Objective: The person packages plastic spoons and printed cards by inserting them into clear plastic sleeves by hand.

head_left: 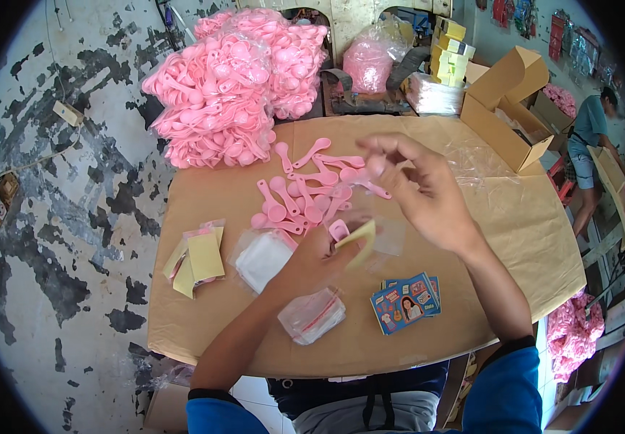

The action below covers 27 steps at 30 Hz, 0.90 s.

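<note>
My left hand [321, 254] is closed on a clear plastic bag [390, 240] with a pale yellow card [359, 242] at it. The end of a pink spoon [338, 230] shows beside the card; whether it lies inside the bag I cannot tell. Up and to the right, my right hand [428, 189] hovers with fingers bent and apart, its fingertips slightly blurred, and no object shows in it. Below its thumb is the near edge of a loose heap of pink plastic measuring spoons [312, 206].
Clear bags [312, 316] and a white bag stack [260, 262] lie near my left forearm. Packed yellow cards [204, 257] are at left, blue printed cards [406, 302] at front. Big bags of spoons [218, 94] and an open carton [508, 108] stand behind. A person [592, 137] is far right.
</note>
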Available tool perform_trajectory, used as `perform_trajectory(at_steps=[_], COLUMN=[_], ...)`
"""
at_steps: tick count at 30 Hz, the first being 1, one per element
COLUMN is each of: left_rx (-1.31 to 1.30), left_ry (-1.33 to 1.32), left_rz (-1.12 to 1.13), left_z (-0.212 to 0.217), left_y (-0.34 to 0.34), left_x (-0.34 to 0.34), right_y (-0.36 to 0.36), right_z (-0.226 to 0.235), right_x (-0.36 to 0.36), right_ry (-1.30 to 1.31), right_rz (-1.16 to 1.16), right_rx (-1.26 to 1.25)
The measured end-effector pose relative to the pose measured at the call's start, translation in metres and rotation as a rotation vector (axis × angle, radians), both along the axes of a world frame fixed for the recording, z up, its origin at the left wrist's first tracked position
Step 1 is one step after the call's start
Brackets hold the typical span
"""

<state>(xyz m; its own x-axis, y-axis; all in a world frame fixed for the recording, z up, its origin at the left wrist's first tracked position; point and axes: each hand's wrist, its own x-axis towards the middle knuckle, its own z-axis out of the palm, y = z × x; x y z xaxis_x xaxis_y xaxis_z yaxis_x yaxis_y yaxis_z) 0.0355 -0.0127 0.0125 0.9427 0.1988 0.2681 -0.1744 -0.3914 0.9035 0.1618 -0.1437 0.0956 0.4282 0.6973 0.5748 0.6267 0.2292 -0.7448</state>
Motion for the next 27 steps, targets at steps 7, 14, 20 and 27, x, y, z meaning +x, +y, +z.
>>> perform_trajectory(at_steps=[7, 14, 20, 27], left_rx=[-0.124, -0.238, -0.265, -0.058], left_ry=[0.095, -0.155, -0.188, -0.1], left_rz=[-0.253, 0.176, 0.12, 0.084], left_z=[0.009, 0.016, 0.012, 0.01], left_y=[0.0, -0.002, -0.002, -0.001], left_x=[-0.009, -0.011, -0.012, -0.009], right_y=[-0.007, -0.002, 0.002, 0.006], right_z=[-0.003, -0.012, -0.017, -0.028], right_x=[0.016, 0.012, 0.008, 0.016], right_ry=[0.031, -0.269, -0.874, -0.971], right_rz=[0.123, -0.041, -0.191, -0.157], right_rx=[-0.203, -0.062, 0.087, 0.062])
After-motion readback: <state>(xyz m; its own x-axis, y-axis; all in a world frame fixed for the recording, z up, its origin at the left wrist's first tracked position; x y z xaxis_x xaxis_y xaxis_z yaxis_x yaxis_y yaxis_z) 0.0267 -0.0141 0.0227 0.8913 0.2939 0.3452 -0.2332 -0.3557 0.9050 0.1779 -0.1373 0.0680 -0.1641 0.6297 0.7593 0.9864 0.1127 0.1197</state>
